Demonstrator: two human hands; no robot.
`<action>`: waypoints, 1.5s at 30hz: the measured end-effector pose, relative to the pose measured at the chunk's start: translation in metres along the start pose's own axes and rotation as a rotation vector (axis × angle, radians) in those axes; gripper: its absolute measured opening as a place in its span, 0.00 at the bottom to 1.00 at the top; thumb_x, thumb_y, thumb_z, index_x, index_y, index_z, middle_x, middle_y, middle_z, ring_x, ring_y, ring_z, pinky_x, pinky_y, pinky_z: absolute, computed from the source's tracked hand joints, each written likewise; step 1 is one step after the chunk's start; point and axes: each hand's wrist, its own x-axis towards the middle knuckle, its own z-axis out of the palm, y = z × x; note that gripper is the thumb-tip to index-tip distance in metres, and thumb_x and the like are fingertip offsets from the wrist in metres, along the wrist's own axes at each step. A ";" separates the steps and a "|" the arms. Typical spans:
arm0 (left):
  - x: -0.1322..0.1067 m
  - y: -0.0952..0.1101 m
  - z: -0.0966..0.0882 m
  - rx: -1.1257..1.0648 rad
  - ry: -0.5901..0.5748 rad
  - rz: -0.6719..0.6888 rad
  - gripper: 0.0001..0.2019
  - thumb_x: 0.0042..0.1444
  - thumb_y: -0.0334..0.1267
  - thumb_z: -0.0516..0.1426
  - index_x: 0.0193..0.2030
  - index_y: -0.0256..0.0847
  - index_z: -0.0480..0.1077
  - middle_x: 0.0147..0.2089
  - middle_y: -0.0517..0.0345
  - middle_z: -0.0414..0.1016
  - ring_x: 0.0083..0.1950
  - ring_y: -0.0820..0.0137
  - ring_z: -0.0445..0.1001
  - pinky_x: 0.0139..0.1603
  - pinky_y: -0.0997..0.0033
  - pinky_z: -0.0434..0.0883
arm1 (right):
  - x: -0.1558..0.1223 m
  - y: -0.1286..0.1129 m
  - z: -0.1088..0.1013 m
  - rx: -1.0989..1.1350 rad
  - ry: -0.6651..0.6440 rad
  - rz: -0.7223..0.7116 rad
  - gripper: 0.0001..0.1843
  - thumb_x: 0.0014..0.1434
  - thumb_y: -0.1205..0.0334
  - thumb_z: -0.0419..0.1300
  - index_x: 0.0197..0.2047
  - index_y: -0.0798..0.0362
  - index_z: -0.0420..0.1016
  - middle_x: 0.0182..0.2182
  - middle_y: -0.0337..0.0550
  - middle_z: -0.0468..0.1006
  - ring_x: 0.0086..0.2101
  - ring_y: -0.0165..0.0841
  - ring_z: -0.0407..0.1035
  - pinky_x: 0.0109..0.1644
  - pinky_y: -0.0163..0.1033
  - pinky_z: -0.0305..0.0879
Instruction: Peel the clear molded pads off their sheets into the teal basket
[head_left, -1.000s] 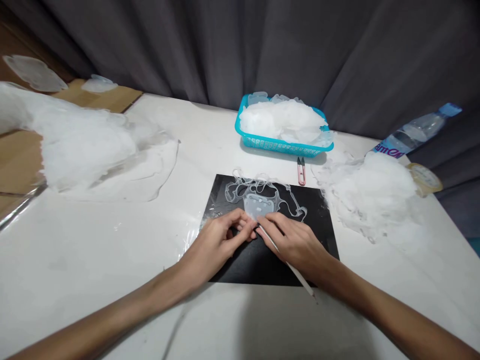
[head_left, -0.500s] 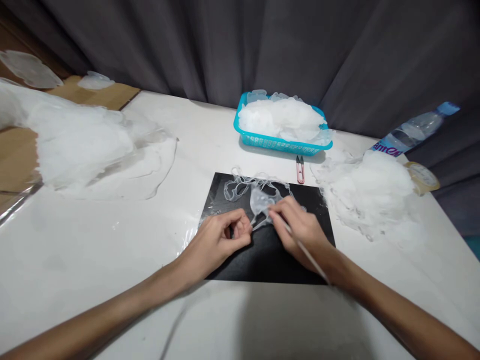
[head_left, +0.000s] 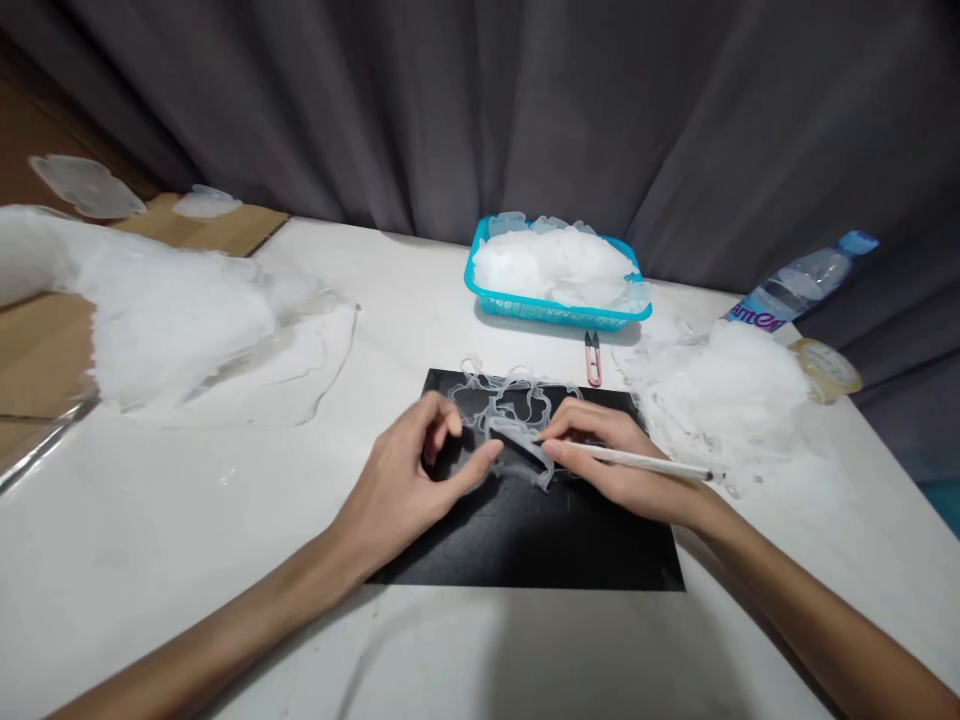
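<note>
A translucent, frosted plastic piece with thin looping strips (head_left: pixel 525 395) lies on a black mat (head_left: pixel 525 545). At its left side is my left hand (head_left: pixel 420 460), with the thumb stretched out and apart from the curled fingers. Nothing shows between them. My right hand (head_left: pixel 615 455) is closed around a slim white pen-like tool (head_left: pixel 652 461), whose rear end points right. The tool's tip is too small to make out. My right fingertips are at the near part of the plastic, where a narrow flap stands tilted.
A blue basket (head_left: pixel 559 312) heaped with translucent pieces stands behind the mat, with pink thread snips (head_left: pixel 593 360) before it. White translucent piles lie left (head_left: pixel 180 330) and right (head_left: pixel 735 385). At right are a water bottle (head_left: pixel 799 285) and a tape roll (head_left: pixel 829 370).
My left fingers have parted from a pinch on the plastic strip, and the hand has shifted left. The tool in my right hand has swung nearly level. The plastic's middle part is now tilted.
</note>
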 end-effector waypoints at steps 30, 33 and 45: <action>0.004 -0.002 0.008 -0.159 -0.282 0.185 0.12 0.71 0.44 0.54 0.42 0.41 0.74 0.38 0.59 0.73 0.39 0.68 0.72 0.42 0.70 0.67 | -0.014 -0.007 0.038 -0.420 0.140 -0.132 0.06 0.73 0.65 0.53 0.44 0.52 0.70 0.39 0.45 0.76 0.39 0.35 0.73 0.44 0.40 0.70; 0.004 -0.002 0.008 -0.116 -0.283 0.211 0.11 0.72 0.44 0.54 0.41 0.42 0.73 0.38 0.59 0.70 0.39 0.68 0.70 0.43 0.69 0.66 | -0.015 -0.009 0.034 -0.435 0.122 -0.143 0.08 0.72 0.68 0.51 0.45 0.52 0.72 0.39 0.46 0.77 0.39 0.36 0.74 0.46 0.41 0.71; 0.003 0.001 0.014 -0.291 -0.425 0.130 0.12 0.74 0.46 0.52 0.47 0.45 0.73 0.44 0.62 0.78 0.44 0.69 0.76 0.49 0.72 0.67 | -0.015 -0.014 0.025 -0.291 0.036 -0.070 0.08 0.72 0.65 0.54 0.42 0.52 0.74 0.36 0.42 0.77 0.36 0.33 0.73 0.42 0.38 0.67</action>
